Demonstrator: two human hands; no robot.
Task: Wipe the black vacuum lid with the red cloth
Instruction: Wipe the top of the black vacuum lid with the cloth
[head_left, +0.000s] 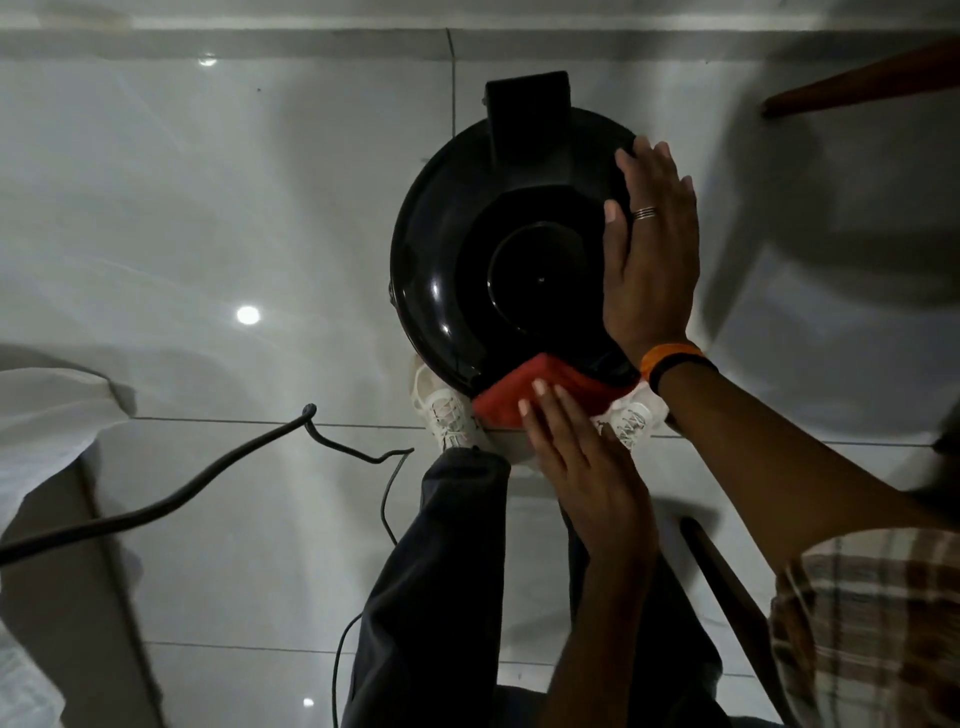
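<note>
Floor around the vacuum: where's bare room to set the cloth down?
Bare tile left of the black vacuum lid, above the black cable. More bare tile right of the right hand, below the wooden leg. Crowded at the lid's near edge: red cloth, left hand, white shoes, legs.

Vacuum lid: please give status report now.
Left hand flat on red cloth, pressing at near rim of black vacuum lid. Right hand flat, steadying lid. Cable on floor, clear.
</note>
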